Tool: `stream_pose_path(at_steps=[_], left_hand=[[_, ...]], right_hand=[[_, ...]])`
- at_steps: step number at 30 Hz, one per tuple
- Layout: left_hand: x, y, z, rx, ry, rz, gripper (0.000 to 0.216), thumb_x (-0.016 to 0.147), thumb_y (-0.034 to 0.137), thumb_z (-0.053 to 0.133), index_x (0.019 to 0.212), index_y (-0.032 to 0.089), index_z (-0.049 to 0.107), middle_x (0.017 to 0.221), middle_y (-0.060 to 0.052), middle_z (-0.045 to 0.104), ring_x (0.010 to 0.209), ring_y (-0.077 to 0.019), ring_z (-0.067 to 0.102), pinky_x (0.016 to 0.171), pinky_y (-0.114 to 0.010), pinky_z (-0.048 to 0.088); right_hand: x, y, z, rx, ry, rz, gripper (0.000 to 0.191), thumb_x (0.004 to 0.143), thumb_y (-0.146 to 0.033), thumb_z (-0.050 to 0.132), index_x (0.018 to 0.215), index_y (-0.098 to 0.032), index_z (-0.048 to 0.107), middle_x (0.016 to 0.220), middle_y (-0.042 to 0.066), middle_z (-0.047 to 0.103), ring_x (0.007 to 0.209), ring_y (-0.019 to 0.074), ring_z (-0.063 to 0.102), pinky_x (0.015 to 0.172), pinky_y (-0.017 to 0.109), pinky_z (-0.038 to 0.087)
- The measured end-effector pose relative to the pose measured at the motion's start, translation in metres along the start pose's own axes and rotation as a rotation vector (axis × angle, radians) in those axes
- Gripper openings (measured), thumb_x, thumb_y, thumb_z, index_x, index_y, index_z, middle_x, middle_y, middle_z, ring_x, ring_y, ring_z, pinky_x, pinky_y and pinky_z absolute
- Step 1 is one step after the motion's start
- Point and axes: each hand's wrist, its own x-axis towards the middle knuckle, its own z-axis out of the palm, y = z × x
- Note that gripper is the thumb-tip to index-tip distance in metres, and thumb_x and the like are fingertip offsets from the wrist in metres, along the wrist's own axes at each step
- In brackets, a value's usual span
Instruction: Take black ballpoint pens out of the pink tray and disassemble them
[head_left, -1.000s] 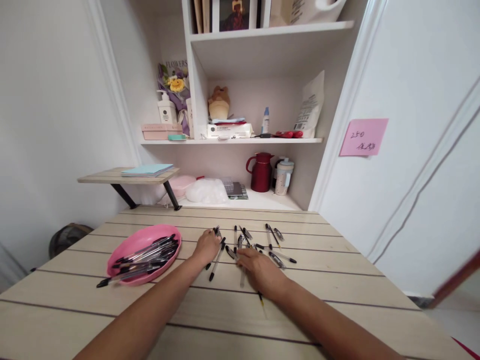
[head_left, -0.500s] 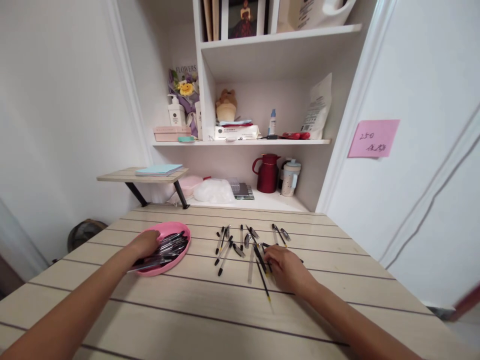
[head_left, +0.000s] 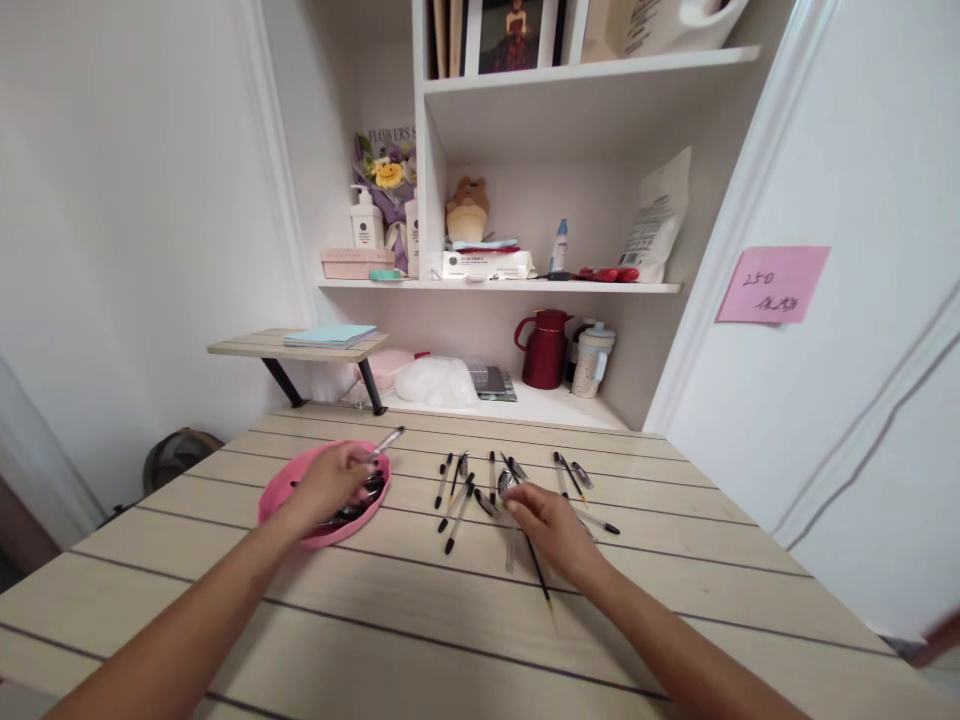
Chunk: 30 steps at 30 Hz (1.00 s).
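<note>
Over the pink basket [head_left: 271, 488] at the left, my left hand [head_left: 330, 485] is closed on a pen [head_left: 388, 440] with a clear barrel, which points up and right. Other dark-tipped pens [head_left: 352, 515] lie in the basket, partly covered by that hand. My right hand [head_left: 551, 530] is low over the scattered pen parts, thumb and fingers pinched beside a clear pen cap [head_left: 505, 483]; what they hold is hidden. A black refill with a yellow end [head_left: 540, 575] and a clear barrel [head_left: 511, 550] lie below it. More pen parts [head_left: 459, 520] lie to its left.
Loose pen pieces [head_left: 574, 475] also lie at the right on the slatted wooden table [head_left: 360, 620]. A small raised shelf [head_left: 247, 345] with blue paper stands at the back left. Behind are a red jug [head_left: 545, 350], a cup [head_left: 592, 362] and a plastic bag [head_left: 435, 383].
My left hand has lifted a pen from the basket and moved right. The right hand has shifted left toward the clear cap. The view has turned slightly left.
</note>
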Motion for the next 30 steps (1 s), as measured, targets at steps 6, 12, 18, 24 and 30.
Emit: stream_pose_path(at_steps=[6,12,18,24,30], left_hand=[[-0.049,0.046,0.114,-0.249,-0.222,0.044,0.016,0.073,0.031,0.049,0.085,0.021,0.044,0.063,0.001,0.055,0.047,-0.0130,0.054,0.045,-0.024,0.039],[-0.052,0.048,0.124,-0.380,-0.315,0.051,0.017,0.074,0.036,0.050,0.075,0.019,0.045,0.061,0.001,0.052,0.041,-0.0072,0.041,0.040,-0.020,0.028],[-0.050,0.028,0.103,-0.727,-0.719,-0.208,0.036,0.071,0.051,0.051,0.079,0.015,0.051,0.052,0.006,0.045,0.031,-0.0014,0.027,0.034,-0.018,0.010],[-0.049,0.027,0.110,-0.763,-0.608,-0.203,0.037,0.070,0.051,0.052,0.083,0.016,0.051,0.055,0.007,0.048,0.032,-0.0013,0.031,0.035,-0.017,0.014],[-0.055,0.032,0.117,-0.594,-0.426,-0.178,0.037,0.066,0.050,0.053,0.074,0.015,0.053,0.053,0.006,0.048,0.033,-0.0029,0.037,0.035,-0.018,0.016]], right_hand=[[0.036,-0.062,0.054,1.016,0.305,0.298,0.032,0.072,-0.050,0.053,0.079,-0.019,0.049,0.060,-0.002,0.056,0.050,0.0098,0.052,0.045,0.020,0.040],[0.060,-0.051,0.041,1.348,0.320,0.539,0.024,0.082,-0.037,0.046,0.067,-0.019,0.041,0.037,-0.013,0.022,0.028,0.0031,0.016,0.030,0.014,0.016],[0.069,-0.009,-0.017,1.320,0.365,0.467,0.029,0.090,-0.030,0.028,0.064,-0.019,0.037,0.036,-0.013,0.019,0.028,0.0035,0.020,0.031,0.012,0.021],[0.044,-0.005,0.015,0.918,0.007,0.544,0.024,0.070,-0.034,0.063,0.065,-0.014,0.049,0.045,-0.005,0.049,0.031,0.0028,0.034,0.028,0.012,0.017],[0.035,-0.006,0.042,0.775,0.055,0.515,0.027,0.058,-0.030,0.071,0.057,-0.015,0.048,0.037,-0.008,0.043,0.030,0.0023,0.032,0.029,0.014,0.019]])
